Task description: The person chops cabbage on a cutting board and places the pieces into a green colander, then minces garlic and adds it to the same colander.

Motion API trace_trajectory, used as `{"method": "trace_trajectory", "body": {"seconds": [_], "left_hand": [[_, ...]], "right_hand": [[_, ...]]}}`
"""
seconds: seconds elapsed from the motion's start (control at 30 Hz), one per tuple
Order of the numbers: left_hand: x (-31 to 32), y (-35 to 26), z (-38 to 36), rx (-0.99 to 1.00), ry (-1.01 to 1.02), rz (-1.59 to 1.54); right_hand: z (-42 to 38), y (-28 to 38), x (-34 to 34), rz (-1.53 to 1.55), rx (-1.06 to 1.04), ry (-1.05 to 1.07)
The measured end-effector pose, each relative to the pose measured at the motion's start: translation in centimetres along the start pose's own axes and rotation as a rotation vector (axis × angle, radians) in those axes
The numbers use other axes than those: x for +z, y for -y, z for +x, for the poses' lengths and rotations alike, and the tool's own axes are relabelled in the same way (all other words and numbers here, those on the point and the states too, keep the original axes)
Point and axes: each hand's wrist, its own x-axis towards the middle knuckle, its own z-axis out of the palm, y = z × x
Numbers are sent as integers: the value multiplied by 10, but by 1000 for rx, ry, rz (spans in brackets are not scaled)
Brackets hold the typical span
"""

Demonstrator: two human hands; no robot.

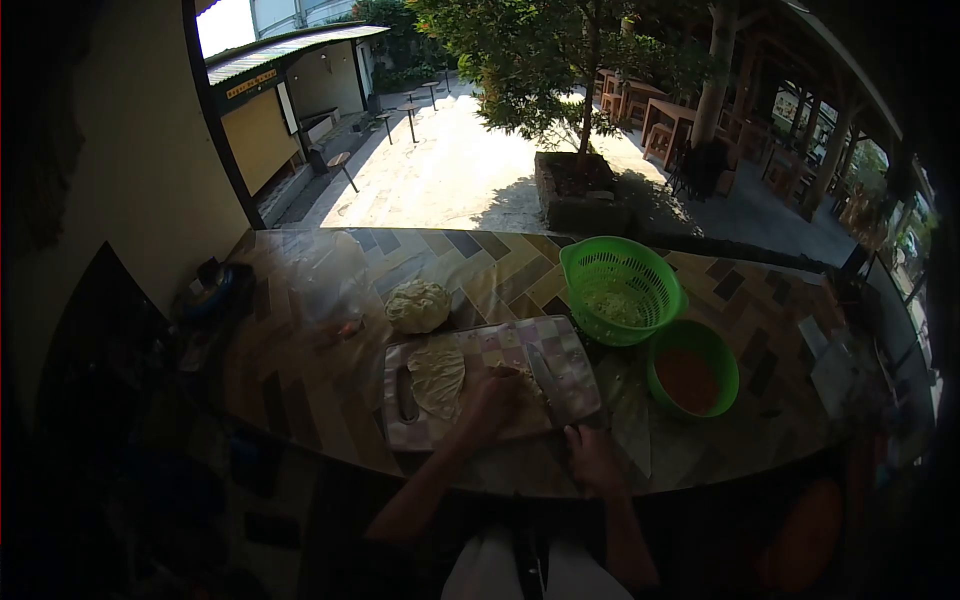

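Note:
My right hand (593,458) grips the handle of a kitchen knife (547,382), its blade pointing away from me over the right side of a checked cutting board (567,345). My left hand (492,402) is closed over cabbage on the board, left of the blade; its fingers partly hide what they hold. Pale cut shreds (535,386) lie between hand and knife. A flat piece of cabbage (437,380) rests on the board's left side, beside the handle slot. Just behind the board sits a larger pale cabbage (418,306).
Behind the board's right corner stands a green colander (585,262) with pale shreds inside. A green bowl (735,378) with orange-red contents is beside it. A clear plastic bag (325,275) lies at left on the wood-patterned counter (420,250). Dark items sit at the left end.

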Motion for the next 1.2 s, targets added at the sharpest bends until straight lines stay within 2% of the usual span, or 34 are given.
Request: {"method": "trace_trajectory", "body": {"seconds": [0.13, 0.3, 0.43, 0.57, 0.63, 0.8, 0.87, 0.97, 1.07, 1.2], "left_hand": [[12, -2, -1, -152, -93, -127], [16, -7, 1, -279, -177, -229], [11, -7, 9, -215, -211, -174], [-1, -21, 35, -149, -213, -164], [-10, -40, 54, -99, -222, -170], [0, -60, 122, 100, -221, -199], [13, -74, 155, 102, -219, -250], [30, -87, 200, 76, -125, -248], [49, -79, 225, 114, -20, -113], [68, -61, 234, 186, -19, -44]], "right_hand": [[12, -16, 10, -13, -172, 11], [15, -9, 12, 293, -46, 173], [11, 9, 8, 458, -13, 146], [9, 36, -23, 467, 3, 164], [14, 42, -40, 494, -71, 152], [29, 61, -103, 515, -22, 95], [37, 65, -128, 533, 10, 19], [54, 67, -158, 206, -28, -212], [66, 53, -162, -258, -324, -559], [71, 57, -168, -297, -117, -478]]}}
